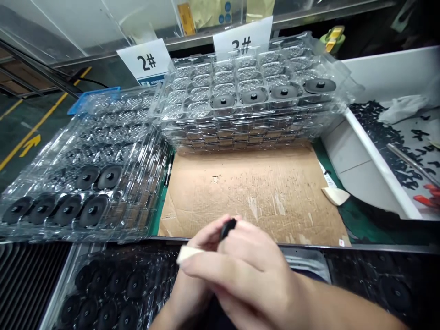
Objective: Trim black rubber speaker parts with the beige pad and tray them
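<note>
Over the counter's (364,227) front edge, the left hand's (201,247) fingers are holding a curved black part (227,228), mostly hidden; the right hand's (257,266) are gripping a pale wedge (188,253). Dimpled clear plastic trays (240,127) are lining the back edge.

I am in a factory, at a work bench (366,233). I can tell because clear plastic trays (240,129) are piled up, with lots of round black parts (93,211) in them. Paper signs (146,62) say 2# and 3#, a white bin (380,167) holds little black bits (373,123), and the floor (12,130) has yellow lines (41,126) (and an arrow (30,145) too).
</note>
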### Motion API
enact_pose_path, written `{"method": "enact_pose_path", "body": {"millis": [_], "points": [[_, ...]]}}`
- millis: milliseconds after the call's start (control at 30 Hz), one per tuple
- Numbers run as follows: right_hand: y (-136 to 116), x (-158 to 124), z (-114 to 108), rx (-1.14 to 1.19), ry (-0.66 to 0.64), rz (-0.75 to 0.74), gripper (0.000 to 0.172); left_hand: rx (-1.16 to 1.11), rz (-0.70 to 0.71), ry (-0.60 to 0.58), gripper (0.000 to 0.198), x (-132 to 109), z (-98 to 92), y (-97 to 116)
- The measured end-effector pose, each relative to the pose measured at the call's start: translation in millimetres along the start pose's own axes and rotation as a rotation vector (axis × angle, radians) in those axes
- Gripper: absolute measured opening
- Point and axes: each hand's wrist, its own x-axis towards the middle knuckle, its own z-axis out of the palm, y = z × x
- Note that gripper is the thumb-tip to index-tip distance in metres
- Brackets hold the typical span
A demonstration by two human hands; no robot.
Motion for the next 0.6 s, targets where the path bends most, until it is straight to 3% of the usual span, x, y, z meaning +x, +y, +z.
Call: {"method": "enact_pose_path", "body": {"millis": [67,167,300,367,500,600], "points": [[-5,-5,-7,0.093,-0.005,0.041,0.023,0.127,0.051,-0.036,0.024,-3,-1.7,2],[-10,-13,-17,0.199,0.142,0.068,0.023,0.067,0.087,-0.121,0.031,-4,-2.0,-2],[1,-33,-19,0.284,0.488,0.41,0.028,-0.216,0.027,-0.202,0.055,-2,-3.5,-10],[15,-46,-16,0.278,0.604,0.545,0.03,-0.278,-0.003,-0.21,0.053,0,-6.9,-12],[29,-61,-16,0.113,0.444,0.684,0.029,-0.311,-0.012,-0.172,0.046,4,-11.3,-12],[15,-51,-22,-0.082,0.386,0.591,0.03,-0.324,-0.028,-0.138,0.044,6,-9.4,-13]]}}
